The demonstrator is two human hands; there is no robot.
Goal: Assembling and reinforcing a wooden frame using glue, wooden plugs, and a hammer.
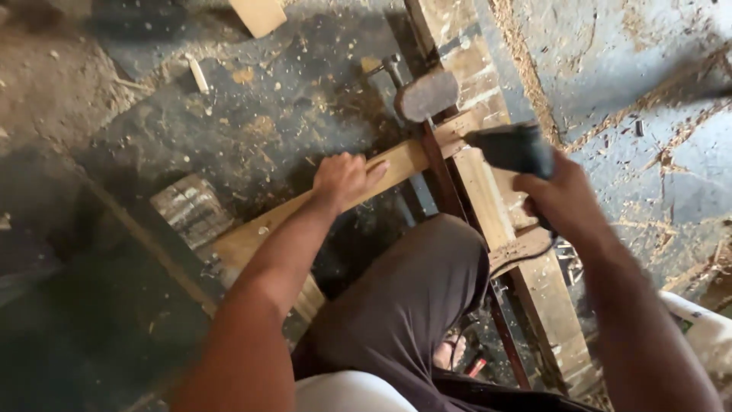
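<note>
My left hand (345, 180) presses flat on a long pale wooden plank (396, 162) that runs diagonally from lower left to upper right. My right hand (563, 197) grips a dark power tool (512, 146), whose nose sits at the plank's far end. A black cord (526, 258) trails down from the tool. The plank rests across a rough wooden frame (488, 206). My bent knee in brown trousers (412, 290) is just below the plank.
A hammer (421, 91) lies on the frame beyond the plank. Sawdust and chips cover the dark floor. A small wood block (191, 207) sits at the left, a pale offcut (259, 15) at the top. A dusty grey slab (648, 91) fills the right.
</note>
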